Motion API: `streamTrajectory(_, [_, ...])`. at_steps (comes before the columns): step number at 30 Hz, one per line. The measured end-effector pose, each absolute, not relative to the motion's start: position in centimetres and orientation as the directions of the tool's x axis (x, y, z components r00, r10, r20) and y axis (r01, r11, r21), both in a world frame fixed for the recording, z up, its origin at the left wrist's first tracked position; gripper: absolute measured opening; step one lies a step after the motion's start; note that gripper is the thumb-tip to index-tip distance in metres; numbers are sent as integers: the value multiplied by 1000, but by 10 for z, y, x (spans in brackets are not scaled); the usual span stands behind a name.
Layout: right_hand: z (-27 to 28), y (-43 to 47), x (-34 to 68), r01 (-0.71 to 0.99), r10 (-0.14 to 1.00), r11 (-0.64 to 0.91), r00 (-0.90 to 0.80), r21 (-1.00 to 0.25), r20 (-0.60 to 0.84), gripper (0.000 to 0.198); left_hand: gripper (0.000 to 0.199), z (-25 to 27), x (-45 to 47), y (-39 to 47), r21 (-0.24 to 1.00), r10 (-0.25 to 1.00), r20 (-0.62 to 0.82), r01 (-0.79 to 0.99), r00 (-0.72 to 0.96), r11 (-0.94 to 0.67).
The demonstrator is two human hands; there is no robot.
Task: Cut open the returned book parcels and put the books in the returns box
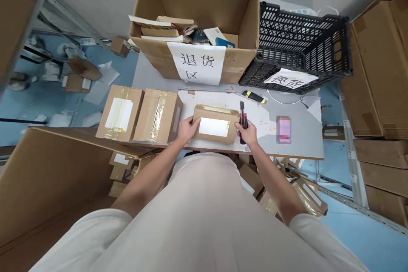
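A small taped cardboard box (213, 138) with a white label lies on the table in front of me. My left hand (188, 129) grips its left end, thumb on the top face. At the other end, the fingertips of my right hand (249, 134) touch the box's right edge. A red and black utility knife (243, 122) sits in that same hand, its tip pointing away from me. Part of the knife's handle is covered by my fingers. Left of my left hand stand two larger taped boxes, a labelled one (110, 112) and a plain-topped one (164, 114).
Behind the small box, a big open carton (236, 63) holds several books, with a paper sign on its front. Beside it is a black plastic crate (321, 57). A yellow and black cutter (254, 96) and a phone (284, 130) lie on the table (306, 144).
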State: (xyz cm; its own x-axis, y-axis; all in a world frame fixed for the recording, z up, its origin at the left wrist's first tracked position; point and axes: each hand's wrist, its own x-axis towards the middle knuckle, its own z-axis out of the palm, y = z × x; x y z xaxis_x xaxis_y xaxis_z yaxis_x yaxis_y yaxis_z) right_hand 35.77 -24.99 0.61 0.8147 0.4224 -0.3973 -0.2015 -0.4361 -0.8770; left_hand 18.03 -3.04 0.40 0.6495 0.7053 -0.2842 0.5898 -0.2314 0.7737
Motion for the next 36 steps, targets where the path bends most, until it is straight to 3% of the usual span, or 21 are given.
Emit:
streamTrajectory(3, [0, -244, 365, -180, 384, -531, 820, -828, -425, 38, 50, 4, 189, -30, 637, 709, -374, 721, 597, -272])
streamTrajectory(6, [-10, -239, 368, -193, 367, -540, 822, -819, -435, 39, 52, -5, 192, -31, 606, 719, -394, 750, 573, -265])
streamTrajectory(11, [-17, -262, 354, -288, 441, -409, 769, -866, -463, 46, 51, -19, 170, -34, 739, 635, -387, 637, 669, -220])
streamTrajectory(16, [-20, -293, 322, -344, 486, -374, 719, -861, -498, 60, 94, -42, 128, -49, 824, 537, -399, 548, 743, -146])
streamTrajectory(24, [-25, -283, 299, -325, 399, -448, 761, -833, -511, 41, 62, -69, 123, -63, 865, 561, -419, 503, 714, 6])
streamTrajectory(30, [2, -274, 320, -240, 380, -435, 825, -868, -418, 40, 41, -19, 133, -55, 747, 636, -302, 591, 710, -304])
streamTrajectory(33, [16, -263, 341, -183, 408, -468, 823, -864, -396, 40, 47, 3, 147, -47, 647, 678, -243, 637, 693, -420])
streamTrajectory(36, [22, -249, 363, -139, 414, -529, 819, -837, -398, 41, 50, 12, 167, -38, 592, 707, -248, 681, 662, -430])
